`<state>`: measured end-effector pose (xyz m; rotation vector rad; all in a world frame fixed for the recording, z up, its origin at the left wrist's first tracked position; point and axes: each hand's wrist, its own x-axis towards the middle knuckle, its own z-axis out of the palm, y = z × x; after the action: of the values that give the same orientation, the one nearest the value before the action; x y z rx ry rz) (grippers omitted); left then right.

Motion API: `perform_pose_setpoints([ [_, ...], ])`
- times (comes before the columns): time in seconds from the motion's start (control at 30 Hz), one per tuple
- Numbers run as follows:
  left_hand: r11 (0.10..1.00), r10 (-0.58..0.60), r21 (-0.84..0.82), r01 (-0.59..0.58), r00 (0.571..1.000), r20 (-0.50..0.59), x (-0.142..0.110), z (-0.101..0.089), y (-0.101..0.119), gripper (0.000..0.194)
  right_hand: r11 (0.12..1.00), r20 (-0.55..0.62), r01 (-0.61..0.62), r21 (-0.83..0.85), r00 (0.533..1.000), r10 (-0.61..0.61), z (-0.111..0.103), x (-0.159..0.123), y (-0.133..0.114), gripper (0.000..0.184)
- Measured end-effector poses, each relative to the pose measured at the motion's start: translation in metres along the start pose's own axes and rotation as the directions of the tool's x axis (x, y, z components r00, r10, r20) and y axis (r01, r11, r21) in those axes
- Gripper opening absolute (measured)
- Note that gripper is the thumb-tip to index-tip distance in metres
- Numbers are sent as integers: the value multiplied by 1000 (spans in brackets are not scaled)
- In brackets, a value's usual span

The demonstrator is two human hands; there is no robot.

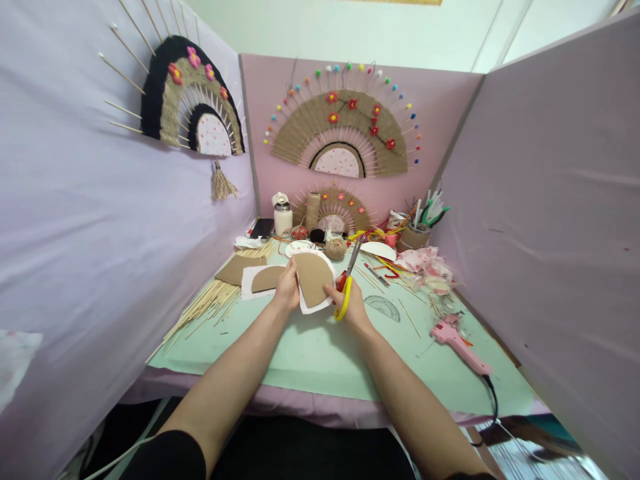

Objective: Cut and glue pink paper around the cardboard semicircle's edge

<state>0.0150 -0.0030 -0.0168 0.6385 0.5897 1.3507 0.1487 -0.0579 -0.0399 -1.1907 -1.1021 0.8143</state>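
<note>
Gripping the cardboard (314, 280) by its left edge, your left hand (288, 288) is closed; your right hand (354, 307), curled round the scissors (349, 287), thumbs its right edge. The cardboard is held above the tabletop (300, 353); sticks (207, 303) lie left, the protractor (383, 308) and glue gun (459, 345) right.

one brown cardboard half-disc (314, 279), plain-faced, is held upright at a tilt between the left hand (287, 287) and the right hand (354, 307); its straight edge stands to the left, its curved edge to the right. white backing (313, 310) shows as a margin beyond the cardboard. one pair of scissors (355, 255), with yellow and red handles, sits in the right hand, metal blades pointing up and away, beside the half-disc's curved edge.
</note>
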Motion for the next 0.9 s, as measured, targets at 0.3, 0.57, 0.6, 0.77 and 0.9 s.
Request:
perform_pose_setpoints([
  [0.3, 996, 47, 87, -37, 992, -117, 0, -4, -13, 22, 1000, 78, 5, -21, 997, -3, 4, -5, -3, 37],
  [0.57, 982, -185, -49, 185, 983, 5, -1, 0, -3, 41, 991, -29, -100, 89, 994, 103, 3, -1, -2, 36],
  [0.6, 974, -215, -61, 218, 975, 59, -2, 0, -2, 42, 984, -39, -116, 137, 992, 123, 3, -1, -3, 37],
  [0.77, 945, -321, -29, 326, 941, 109, -2, -1, -10, 38, 967, -13, -131, 218, 991, 137, 6, -2, -5, 37],
  [0.9, 964, -257, -38, 262, 962, 96, -6, 2, -19, 40, 990, -17, -85, 112, 996, 88, 6, -2, -1, 35],
])
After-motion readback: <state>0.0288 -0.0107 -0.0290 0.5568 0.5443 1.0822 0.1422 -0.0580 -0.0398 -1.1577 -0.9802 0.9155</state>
